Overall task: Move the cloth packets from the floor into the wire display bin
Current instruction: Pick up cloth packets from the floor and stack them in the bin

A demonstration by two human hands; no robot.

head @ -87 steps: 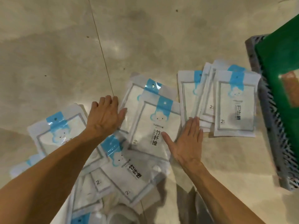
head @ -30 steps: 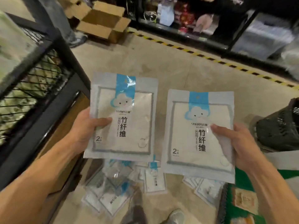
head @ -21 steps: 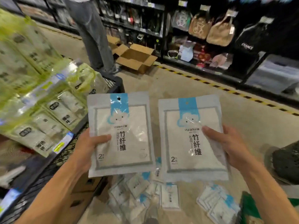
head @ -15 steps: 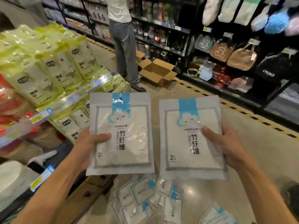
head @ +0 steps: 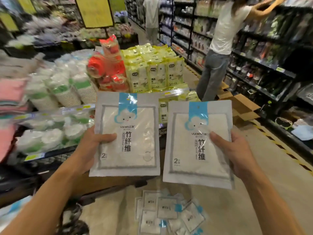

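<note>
The left hand (head: 88, 148) grips one cloth packet (head: 126, 134), the right hand (head: 237, 153) another (head: 198, 145); more packets (head: 169, 216) lie on the floor (head: 237, 209). The display bin (head: 55, 155) holds bagged cups (head: 55, 131).

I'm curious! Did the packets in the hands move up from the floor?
Yes. Both packets are now held high above the pile left on the floor.

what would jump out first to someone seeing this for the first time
Two white cloth packets with blue cloud labels fill the centre, one in the left hand and one in the right hand. Behind them rises a display of yellow-green packs, and more packets lie scattered on the floor below.
</note>
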